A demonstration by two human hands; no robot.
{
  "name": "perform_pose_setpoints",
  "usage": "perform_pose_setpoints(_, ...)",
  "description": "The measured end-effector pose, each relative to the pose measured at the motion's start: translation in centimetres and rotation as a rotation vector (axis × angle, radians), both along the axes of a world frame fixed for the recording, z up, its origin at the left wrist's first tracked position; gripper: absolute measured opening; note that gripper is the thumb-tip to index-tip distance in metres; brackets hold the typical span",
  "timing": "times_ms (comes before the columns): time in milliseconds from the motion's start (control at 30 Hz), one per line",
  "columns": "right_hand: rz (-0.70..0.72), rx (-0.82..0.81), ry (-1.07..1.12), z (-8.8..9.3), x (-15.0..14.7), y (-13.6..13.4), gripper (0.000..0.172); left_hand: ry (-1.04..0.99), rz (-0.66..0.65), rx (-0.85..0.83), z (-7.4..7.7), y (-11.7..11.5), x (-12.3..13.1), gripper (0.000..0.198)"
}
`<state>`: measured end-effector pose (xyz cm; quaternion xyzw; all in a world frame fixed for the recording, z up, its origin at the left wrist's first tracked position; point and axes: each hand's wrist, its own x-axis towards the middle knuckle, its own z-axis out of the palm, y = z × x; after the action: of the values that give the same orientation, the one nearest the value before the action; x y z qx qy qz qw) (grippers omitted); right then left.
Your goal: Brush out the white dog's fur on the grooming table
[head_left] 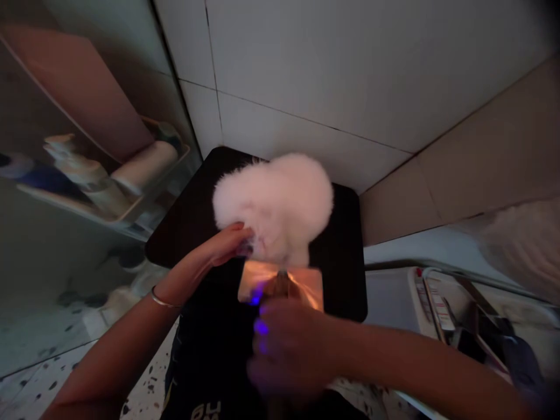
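A rounded, two-lobed mass of white fluffy fur (291, 198) sits on a dark table top (341, 286); whether it is a live dog or a plush animal I cannot tell. My left hand (227, 242) is at its lower left side, fingers curled in and closed against the fur. Just below the fur, my right hand (293, 344) is wrapped round the handle of a slicker brush (312, 283). The brush has a flat, shiny rectangular head near the fur's lower edge. Motion blurs the right hand, and blue-violet light shows on its fingers.
Pale wall tiles (306, 70) rise right behind the table. At left, a wall shelf (118, 221) carries a pump bottle (91, 178) and a white roll-like item (146, 166). A pale storage bin (391, 297) stands at right beside a rack with dark items. The floor is speckled.
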<state>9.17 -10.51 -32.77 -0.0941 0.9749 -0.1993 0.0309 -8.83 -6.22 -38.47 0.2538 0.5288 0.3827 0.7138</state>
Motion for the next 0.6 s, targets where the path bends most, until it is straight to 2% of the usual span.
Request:
perform_pose_setpoints(67,-0.119,0.185,-0.032,-0.7,-0.9,0.9,0.017,-0.038,-0.023,-0.005,-0.3,0.1,0.3,0.02)
perform_pose_setpoints(133,-0.107,0.209,-0.137,-1.1,-0.9,1.0,0.011,-0.024,-0.038,-0.02,-0.6,0.3,0.6,0.023)
perform_pose_setpoints(200,-0.018,0.112,-0.244,-0.5,0.1,0.3,0.015,0.011,-0.062,-0.041,-0.7,0.5,0.9,0.022)
perform_pose_setpoints(267,0.043,0.008,-0.298,0.9,1.2,-0.6,0.016,0.027,-0.099,-0.048,-0.7,0.6,1.0,0.021)
perform_pose_setpoints(333,0.132,-0.125,-0.295,2.4,1.7,-1.0,0.014,0.034,-0.101,-0.047,-0.5,0.7,1.1,0.02)
perform_pose_setpoints(400,0.181,-0.197,-0.278,3.0,1.3,-0.9,0.019,0.029,-0.084,-0.051,-0.2,0.8,1.0,0.017)
perform_pose_setpoints(467,0.109,-0.101,-0.236,2.4,0.1,-0.3,0.02,0.017,-0.085,-0.062,0.3,0.9,0.9,0.013)
perform_pose_setpoints(533,-0.07,0.131,-0.192,0.9,-1.1,0.4,0.014,-0.014,-0.095,-0.071,0.7,1.0,0.9,0.013)
perform_pose_setpoints(600,-0.153,0.261,-0.192,-0.4,-1.7,0.7,0.012,-0.061,-0.098,-0.073,0.9,1.2,0.8,0.013)
